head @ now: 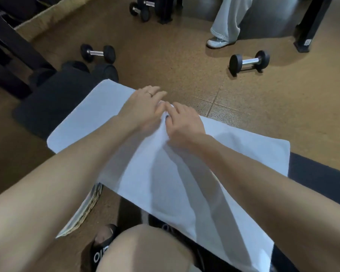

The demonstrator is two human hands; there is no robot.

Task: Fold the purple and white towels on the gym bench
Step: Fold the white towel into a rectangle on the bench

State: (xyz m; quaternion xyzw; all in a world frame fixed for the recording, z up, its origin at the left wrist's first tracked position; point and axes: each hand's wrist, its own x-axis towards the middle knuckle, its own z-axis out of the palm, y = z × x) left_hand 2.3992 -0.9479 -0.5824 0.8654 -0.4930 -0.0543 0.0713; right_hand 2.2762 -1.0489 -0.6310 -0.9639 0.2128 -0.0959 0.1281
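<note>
Cork-brown gym floor [243, 118] carries the rest; black padded table [53, 107] runs from far left toward near right; white towel [165, 173] lies spread across it, overhanging both long edges, creased at the middle. Left hand [143, 107], ring on one finger, rests on the towel near the table's far edge, fingers [157, 93] fairly straight, pressing the cloth; right hand [183, 122] just beside it, fingers [173, 108] curled, pinching a raised fold of the towel. Two dumbbells [249, 61] lie on the floor beyond.
</note>
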